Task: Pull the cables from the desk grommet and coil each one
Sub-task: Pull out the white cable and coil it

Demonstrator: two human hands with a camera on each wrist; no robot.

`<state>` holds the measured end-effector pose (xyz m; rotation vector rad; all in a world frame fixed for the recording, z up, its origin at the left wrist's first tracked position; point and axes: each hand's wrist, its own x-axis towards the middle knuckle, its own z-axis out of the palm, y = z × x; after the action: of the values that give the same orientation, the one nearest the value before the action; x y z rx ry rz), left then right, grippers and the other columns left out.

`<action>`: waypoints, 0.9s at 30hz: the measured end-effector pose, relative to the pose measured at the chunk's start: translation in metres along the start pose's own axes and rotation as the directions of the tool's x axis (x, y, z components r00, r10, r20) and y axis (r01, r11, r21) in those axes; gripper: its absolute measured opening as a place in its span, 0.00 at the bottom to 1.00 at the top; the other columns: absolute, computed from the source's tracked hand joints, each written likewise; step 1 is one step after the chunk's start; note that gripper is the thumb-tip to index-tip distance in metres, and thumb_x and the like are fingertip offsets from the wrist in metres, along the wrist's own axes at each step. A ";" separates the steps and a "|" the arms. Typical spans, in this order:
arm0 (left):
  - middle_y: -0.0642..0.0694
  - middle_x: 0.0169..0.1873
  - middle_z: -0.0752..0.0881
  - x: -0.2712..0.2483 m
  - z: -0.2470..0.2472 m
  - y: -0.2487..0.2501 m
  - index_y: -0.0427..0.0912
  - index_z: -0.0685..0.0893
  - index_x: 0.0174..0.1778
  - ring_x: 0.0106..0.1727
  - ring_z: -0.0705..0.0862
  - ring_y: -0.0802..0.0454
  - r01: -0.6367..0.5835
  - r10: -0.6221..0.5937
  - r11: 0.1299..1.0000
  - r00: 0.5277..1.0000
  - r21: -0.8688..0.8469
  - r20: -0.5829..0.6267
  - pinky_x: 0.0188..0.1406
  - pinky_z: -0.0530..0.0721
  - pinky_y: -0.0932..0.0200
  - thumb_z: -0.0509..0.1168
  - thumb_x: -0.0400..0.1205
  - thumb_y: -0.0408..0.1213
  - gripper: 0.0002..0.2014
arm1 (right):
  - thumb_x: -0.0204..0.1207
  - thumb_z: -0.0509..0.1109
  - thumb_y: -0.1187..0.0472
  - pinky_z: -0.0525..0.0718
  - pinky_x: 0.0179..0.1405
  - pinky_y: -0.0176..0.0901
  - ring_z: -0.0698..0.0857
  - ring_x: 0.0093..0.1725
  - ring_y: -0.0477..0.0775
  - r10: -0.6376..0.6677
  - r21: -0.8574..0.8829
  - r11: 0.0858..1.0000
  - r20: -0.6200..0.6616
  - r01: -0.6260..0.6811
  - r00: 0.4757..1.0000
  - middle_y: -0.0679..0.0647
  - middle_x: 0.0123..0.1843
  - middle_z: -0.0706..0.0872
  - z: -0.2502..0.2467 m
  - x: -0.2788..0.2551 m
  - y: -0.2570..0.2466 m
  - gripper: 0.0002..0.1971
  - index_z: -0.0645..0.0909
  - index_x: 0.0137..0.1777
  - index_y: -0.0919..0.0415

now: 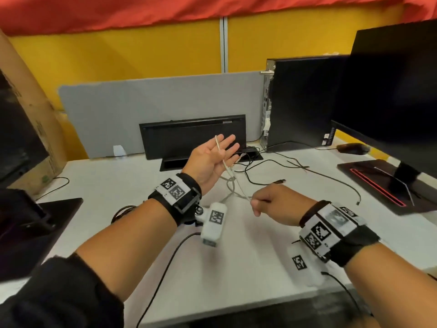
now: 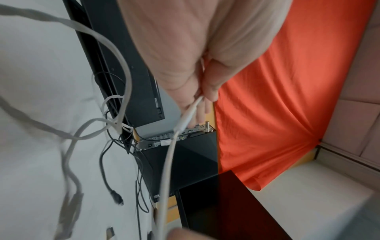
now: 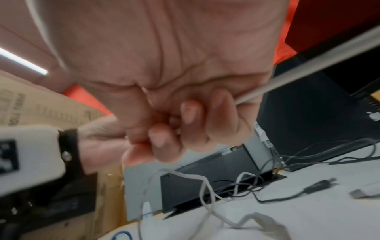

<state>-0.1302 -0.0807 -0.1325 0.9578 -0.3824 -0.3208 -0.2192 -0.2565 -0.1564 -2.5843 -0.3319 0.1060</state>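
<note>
A thin white cable [image 1: 237,183] runs taut between my two hands above the white desk [image 1: 248,256]. My left hand [image 1: 210,159] is raised palm up with straight fingers. In the left wrist view its thumb [image 2: 216,76] clamps the cable [image 2: 169,155] against the hand. My right hand [image 1: 272,204], lower and nearer, is a fist gripping the cable [image 3: 273,84]. More white cable lies in loose loops [image 3: 205,193] on the desk. The open black grommet box [image 1: 250,158] sits behind the hands, its lid [image 1: 191,136] standing up. Black cables [image 1: 331,179] trail from it.
A black PC tower [image 1: 302,100] and a monitor [image 1: 397,95] on its stand base [image 1: 369,183] fill the right side, with a mouse [image 1: 352,148] between. A cardboard box [image 1: 33,119] and another screen stand left. A black cable bundle [image 1: 123,213] lies behind my left wrist.
</note>
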 end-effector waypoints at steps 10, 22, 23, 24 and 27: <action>0.29 0.57 0.87 -0.040 0.006 -0.017 0.29 0.72 0.76 0.57 0.87 0.33 0.116 -0.238 0.865 0.951 0.488 0.196 0.72 0.74 0.41 0.55 0.82 0.15 0.25 | 0.80 0.68 0.60 0.72 0.29 0.34 0.75 0.27 0.44 -0.107 0.168 0.972 -0.304 0.164 0.947 0.44 0.26 0.81 -0.016 -0.012 -0.032 0.13 0.86 0.34 0.62; 0.48 0.16 0.65 -0.078 -0.001 -0.024 0.25 0.80 0.66 0.19 0.60 0.54 0.327 -0.380 0.916 0.893 0.231 0.242 0.67 0.75 0.25 0.52 0.84 0.31 0.20 | 0.63 0.80 0.45 0.77 0.31 0.35 0.77 0.26 0.40 0.045 0.281 0.941 -0.655 0.188 0.754 0.40 0.25 0.82 0.005 -0.004 -0.010 0.09 0.90 0.33 0.49; 0.50 0.15 0.62 -0.080 -0.001 -0.024 0.24 0.79 0.67 0.19 0.57 0.55 0.331 -0.369 0.926 0.897 0.183 0.245 0.67 0.76 0.25 0.52 0.85 0.32 0.20 | 0.68 0.78 0.50 0.79 0.36 0.37 0.80 0.30 0.38 0.016 0.259 0.945 -0.646 0.199 0.763 0.39 0.29 0.85 0.009 -0.003 -0.011 0.04 0.90 0.36 0.47; 0.51 0.15 0.61 -0.083 0.000 -0.024 0.22 0.77 0.68 0.18 0.56 0.56 0.324 -0.346 0.938 0.902 0.127 0.257 0.67 0.76 0.25 0.52 0.86 0.32 0.20 | 0.73 0.75 0.55 0.79 0.40 0.37 0.82 0.35 0.36 -0.012 0.227 0.952 -0.640 0.204 0.768 0.36 0.32 0.85 0.012 -0.002 -0.012 0.04 0.91 0.40 0.46; 0.52 0.15 0.61 -0.088 0.000 -0.024 0.21 0.73 0.71 0.18 0.55 0.57 0.254 -0.234 0.966 0.932 -0.040 0.277 0.67 0.77 0.29 0.52 0.87 0.32 0.21 | 0.81 0.67 0.61 0.82 0.43 0.40 0.84 0.40 0.40 -0.073 0.153 0.971 -0.549 0.186 0.832 0.36 0.37 0.87 0.020 -0.001 -0.009 0.12 0.90 0.47 0.46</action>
<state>-0.2108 -0.0561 -0.1673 0.8904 -0.4974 -0.6939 -0.2247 -0.2398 -0.1690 -2.2581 -0.2648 -0.6047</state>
